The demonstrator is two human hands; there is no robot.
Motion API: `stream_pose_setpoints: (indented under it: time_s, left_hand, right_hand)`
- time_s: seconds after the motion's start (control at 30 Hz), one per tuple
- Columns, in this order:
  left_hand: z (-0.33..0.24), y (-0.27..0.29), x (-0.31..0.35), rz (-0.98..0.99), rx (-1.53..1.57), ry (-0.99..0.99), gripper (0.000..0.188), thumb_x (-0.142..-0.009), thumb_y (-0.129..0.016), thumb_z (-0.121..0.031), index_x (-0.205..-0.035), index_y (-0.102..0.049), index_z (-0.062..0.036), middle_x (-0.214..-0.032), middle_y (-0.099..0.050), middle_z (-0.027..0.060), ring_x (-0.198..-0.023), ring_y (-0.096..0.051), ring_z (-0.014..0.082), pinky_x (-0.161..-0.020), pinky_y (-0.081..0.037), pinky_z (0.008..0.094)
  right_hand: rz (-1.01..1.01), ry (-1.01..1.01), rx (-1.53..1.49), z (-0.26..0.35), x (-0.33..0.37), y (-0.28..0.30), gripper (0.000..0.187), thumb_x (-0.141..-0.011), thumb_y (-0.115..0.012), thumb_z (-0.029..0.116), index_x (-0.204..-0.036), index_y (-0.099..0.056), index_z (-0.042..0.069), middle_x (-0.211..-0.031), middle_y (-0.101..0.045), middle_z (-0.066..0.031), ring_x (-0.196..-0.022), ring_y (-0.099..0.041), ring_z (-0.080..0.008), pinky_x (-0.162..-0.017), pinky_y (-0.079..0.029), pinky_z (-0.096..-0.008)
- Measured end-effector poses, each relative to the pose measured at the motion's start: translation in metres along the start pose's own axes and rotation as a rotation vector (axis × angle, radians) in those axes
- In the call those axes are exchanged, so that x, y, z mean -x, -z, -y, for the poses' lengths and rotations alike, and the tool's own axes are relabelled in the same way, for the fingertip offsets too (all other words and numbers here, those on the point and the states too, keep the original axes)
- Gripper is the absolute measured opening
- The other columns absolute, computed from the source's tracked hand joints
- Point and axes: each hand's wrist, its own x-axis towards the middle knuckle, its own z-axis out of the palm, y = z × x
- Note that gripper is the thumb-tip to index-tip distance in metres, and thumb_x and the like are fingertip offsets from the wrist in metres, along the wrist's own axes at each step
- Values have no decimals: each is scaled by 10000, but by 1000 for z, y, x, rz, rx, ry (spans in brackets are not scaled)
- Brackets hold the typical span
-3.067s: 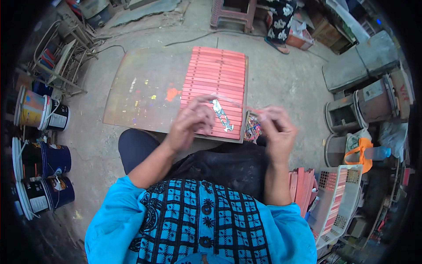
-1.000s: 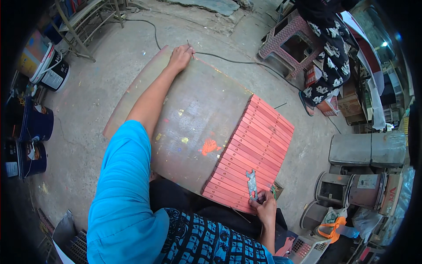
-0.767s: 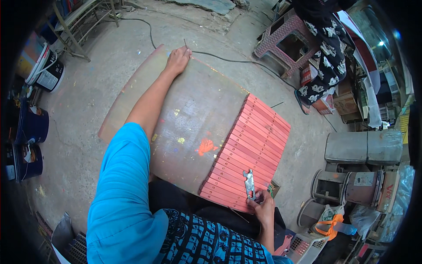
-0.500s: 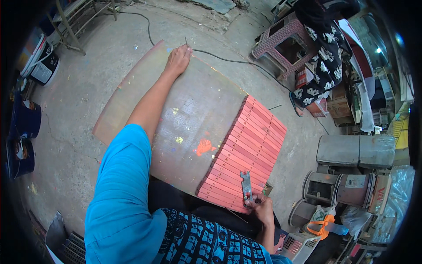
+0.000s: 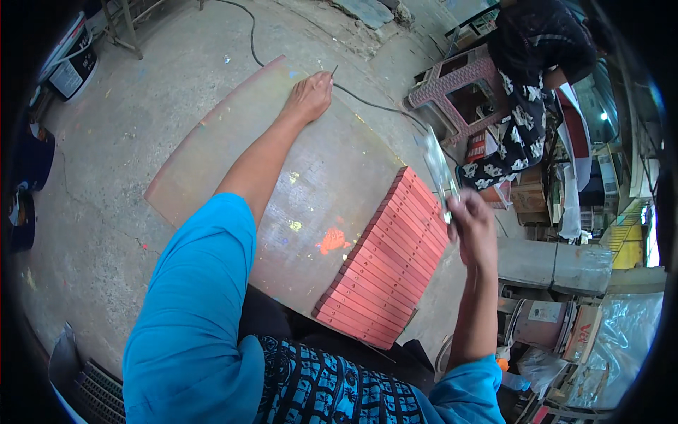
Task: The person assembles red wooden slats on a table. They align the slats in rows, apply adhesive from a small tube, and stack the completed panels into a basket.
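Note:
A greyish board [image 5: 275, 191] spattered with paint lies in front of me. Across its right part sits a row of pinkish-red strips [image 5: 385, 261], packed side by side, with small round marks along both ends. At the board's far edge rests my left hand [image 5: 311, 97], fingers curled, and a thin dark rod [image 5: 335, 71] sticks up past them; their grip on it is partly hidden. My right hand [image 5: 473, 218] is closed around a flat metal spanner [image 5: 439, 169], raised beside the strips' right edge and smeared by motion.
A dark cable [image 5: 374, 106] runs over the concrete floor beyond the board. Far right, another person in patterned trousers [image 5: 519, 134] is by a plastic stool [image 5: 452, 88]. Buckets [image 5: 74, 71] stand at left; metal boxes [image 5: 558, 265] and bagged goods crowd the right.
My right hand has lifted the spanner from the strips' near end and swung it forward and right. My left hand stays at the board's far edge. The view has shifted slightly.

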Motion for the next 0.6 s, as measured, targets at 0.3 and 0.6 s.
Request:
stream_pose_setpoints:
  time_s: [0.3, 0.6]
  left_hand:
    - [-1, -7, -2, -8, -33, 3, 179, -861, -387, -156, -853, -502, -20, -864, -568, 185, -810, -559, 369, -708, -444, 460]
    - [-3, -2, -4, 12, -7, 55, 201, -871, -365, -168, -861, -498, -17, -877, -566, 193, -816, -551, 380, -714, -434, 470]
  right_hand:
    - [74, -32, -484, 24, -121, -97, 162, -884, -496, 198, -894, -482, 36, -662, -521, -45, -479, -415, -79, -413, -325, -196]
    - [271, -177, -838, 29, -196, -111, 135, -895, -469, 188, -830, -404, 89, -608, -441, -23, -411, -316, -63, -356, -242, -200]
